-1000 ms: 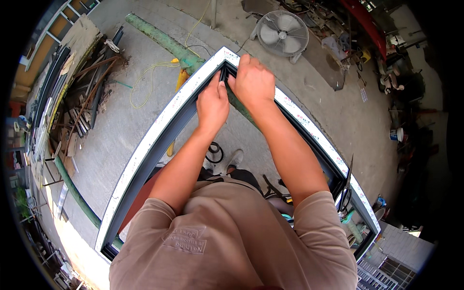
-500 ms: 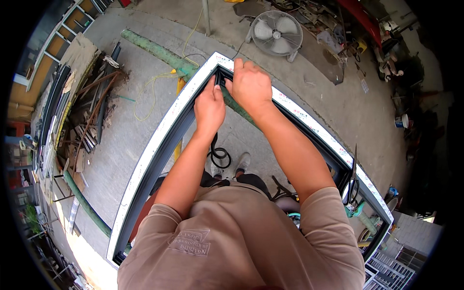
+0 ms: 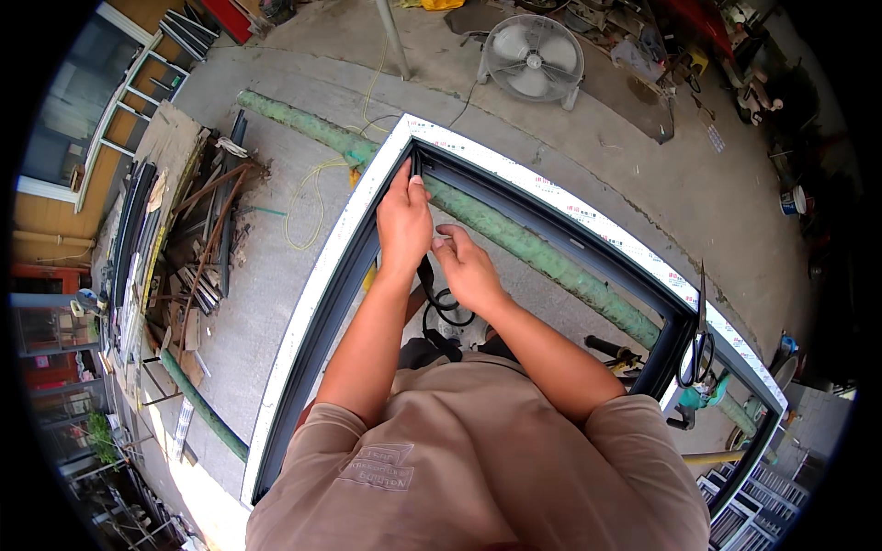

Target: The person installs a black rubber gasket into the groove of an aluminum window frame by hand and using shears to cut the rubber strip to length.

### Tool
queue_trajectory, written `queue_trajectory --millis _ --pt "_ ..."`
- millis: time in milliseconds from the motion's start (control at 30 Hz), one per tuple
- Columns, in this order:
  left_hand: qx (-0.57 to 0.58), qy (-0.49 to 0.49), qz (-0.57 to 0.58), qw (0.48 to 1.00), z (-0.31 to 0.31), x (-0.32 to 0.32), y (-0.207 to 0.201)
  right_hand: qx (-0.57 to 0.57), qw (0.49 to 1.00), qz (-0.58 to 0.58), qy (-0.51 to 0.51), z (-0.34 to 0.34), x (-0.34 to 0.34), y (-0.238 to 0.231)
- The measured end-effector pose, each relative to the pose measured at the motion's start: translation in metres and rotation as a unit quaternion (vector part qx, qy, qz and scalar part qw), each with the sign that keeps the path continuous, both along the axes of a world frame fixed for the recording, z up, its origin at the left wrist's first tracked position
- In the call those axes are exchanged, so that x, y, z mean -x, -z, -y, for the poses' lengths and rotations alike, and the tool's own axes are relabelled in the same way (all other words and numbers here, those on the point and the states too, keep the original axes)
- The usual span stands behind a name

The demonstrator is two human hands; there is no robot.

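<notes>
A large window frame (image 3: 542, 195), dark inside with white printed film on its outer faces, lies in front of me, its corner pointing away. My left hand (image 3: 404, 216) is at that corner, fingers closed on a black rubber sealing strip (image 3: 416, 165) along the inner edge. More of the strip (image 3: 425, 273) hangs below that hand and loops toward the floor. Beside my left wrist is my right hand (image 3: 469, 271), off the frame, its fingers loosely bent and thumb apart; I see nothing held in it.
Black-handled scissors (image 3: 700, 354) rest on the frame's right part, by a crossbar. Green pipes (image 3: 551, 262) run beneath the frame. A floor fan (image 3: 533, 60) stands beyond it. Scrap strips and boards (image 3: 156, 230) are piled at left; a thin yellow cord (image 3: 303, 197) lies on the floor.
My right hand has left the frame's corner and come back toward my body, beside my left wrist. My left hand stays at the corner. The view has shifted slightly.
</notes>
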State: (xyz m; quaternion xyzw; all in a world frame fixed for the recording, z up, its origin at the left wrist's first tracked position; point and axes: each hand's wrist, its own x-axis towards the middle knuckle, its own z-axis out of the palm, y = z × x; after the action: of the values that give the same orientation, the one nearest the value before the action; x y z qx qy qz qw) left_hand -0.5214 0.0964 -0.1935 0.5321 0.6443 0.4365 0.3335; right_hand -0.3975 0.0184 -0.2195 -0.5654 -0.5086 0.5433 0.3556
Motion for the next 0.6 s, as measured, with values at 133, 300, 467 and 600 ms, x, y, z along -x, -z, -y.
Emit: queue_trajectory --millis 133,300,467,600 --pt "0.022 -0.004 -0.01 1.0 0.0 -0.004 -0.006 0.004 0.975 -0.211 -0.068 -0.006 0.011 0.052" --pt "0.063 0.007 -0.034 0.997 0.018 -0.001 -0.035 0.006 0.983 -0.131 -0.129 -0.017 0.013 0.035" --pt "-0.087 0.092 -0.281 0.951 0.07 0.024 -0.046 -0.01 0.997 -0.039 -0.071 -0.015 0.015 0.01" --pt "-0.14 0.075 -0.332 0.93 0.055 0.038 -0.09 -0.001 0.997 -0.005 -0.079 -0.026 0.034 -0.016"
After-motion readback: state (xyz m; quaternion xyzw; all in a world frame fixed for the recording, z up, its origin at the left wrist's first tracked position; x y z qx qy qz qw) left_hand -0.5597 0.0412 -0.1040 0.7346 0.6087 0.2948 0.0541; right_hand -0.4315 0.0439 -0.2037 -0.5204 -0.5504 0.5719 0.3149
